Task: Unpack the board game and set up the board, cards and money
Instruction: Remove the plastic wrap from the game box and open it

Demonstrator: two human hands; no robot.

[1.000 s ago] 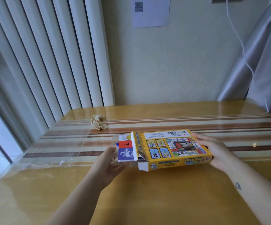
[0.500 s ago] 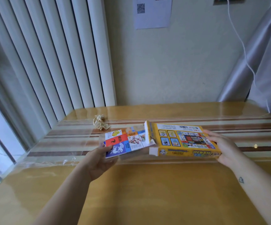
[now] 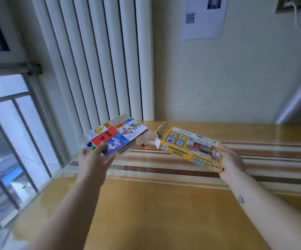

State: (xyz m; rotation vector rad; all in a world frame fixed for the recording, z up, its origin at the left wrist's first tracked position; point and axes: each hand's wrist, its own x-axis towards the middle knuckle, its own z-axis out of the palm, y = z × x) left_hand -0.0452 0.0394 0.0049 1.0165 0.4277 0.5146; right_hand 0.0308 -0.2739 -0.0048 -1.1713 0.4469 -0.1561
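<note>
Yellow box in raised right hand, board in left hand, fingers around both.

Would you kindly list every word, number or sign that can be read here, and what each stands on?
"?" in black, on the red square of the board.
Box: printed characters and a barcode, too blurred to read.
Wall sheet: a QR code and some print, too small to read.
</note>
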